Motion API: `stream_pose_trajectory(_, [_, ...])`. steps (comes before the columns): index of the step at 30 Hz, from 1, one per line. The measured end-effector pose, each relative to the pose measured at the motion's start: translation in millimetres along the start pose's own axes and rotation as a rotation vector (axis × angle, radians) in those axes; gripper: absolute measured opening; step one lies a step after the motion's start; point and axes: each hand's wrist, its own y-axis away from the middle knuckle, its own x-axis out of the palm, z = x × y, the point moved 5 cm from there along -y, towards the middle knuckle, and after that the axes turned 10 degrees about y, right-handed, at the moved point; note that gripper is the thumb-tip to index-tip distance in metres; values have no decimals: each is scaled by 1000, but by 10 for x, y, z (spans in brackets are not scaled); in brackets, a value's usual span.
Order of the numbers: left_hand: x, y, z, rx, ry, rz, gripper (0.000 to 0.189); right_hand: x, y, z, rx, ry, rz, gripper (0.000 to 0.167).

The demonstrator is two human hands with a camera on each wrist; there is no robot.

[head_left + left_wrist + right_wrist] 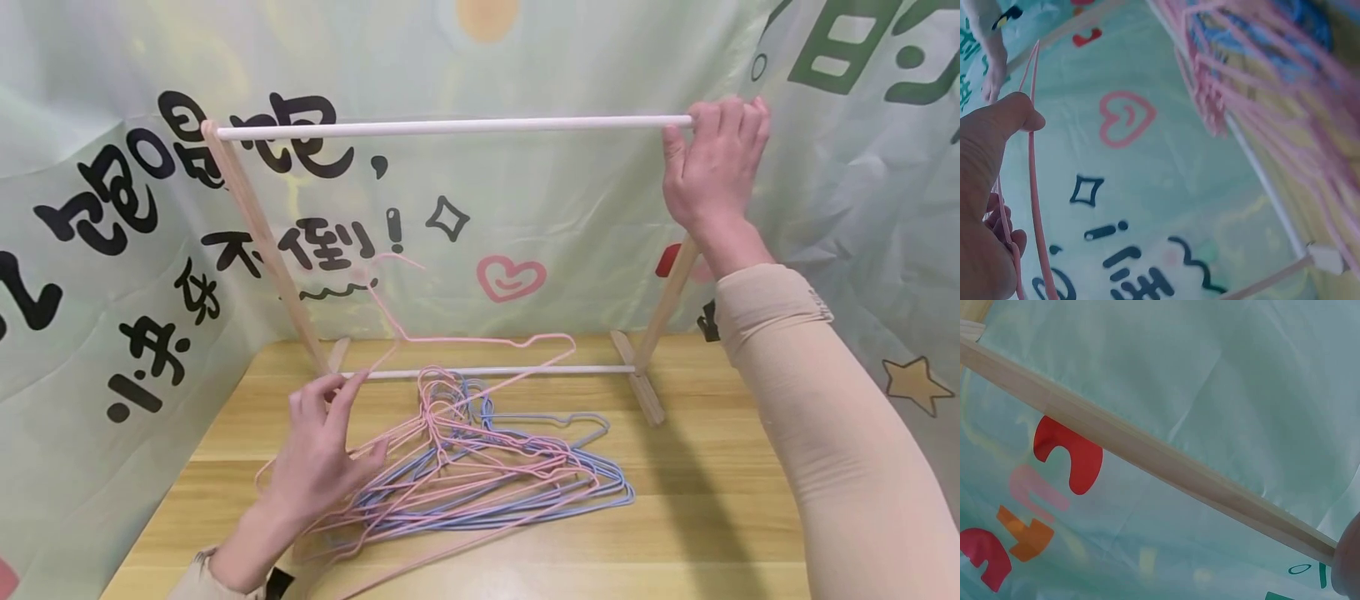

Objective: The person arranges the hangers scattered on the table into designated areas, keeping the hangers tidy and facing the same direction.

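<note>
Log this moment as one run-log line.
left hand: holds pink hanger | right hand: grips clothes rack at top right corner | white top rod: no hangers visible | wooden table: piled pink and blue hangers

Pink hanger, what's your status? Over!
Left hand pinching pink hanger, hook up. Right hand holding rack at top corner. Jumbled hanger pile below, might snag. Over.

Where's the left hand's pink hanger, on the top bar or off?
Off: the left hand holds the pink hanger, its hook below the top bar.
</note>
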Motion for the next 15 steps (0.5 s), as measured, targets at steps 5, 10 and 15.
stream_pose_trajectory(5, [-131,-134,139,2,-28,-41,87,3,-11,30,-2,-3,6,64])
stream_pose_trajectory(10, [-264,-296,268,6,-70,-64,87,-7,-10,33,4,-1,12,64])
stream_pose_trajectory(15, [-397,-450,409,1,-84,-97,86,-13,-6,24,4,2,13,65])
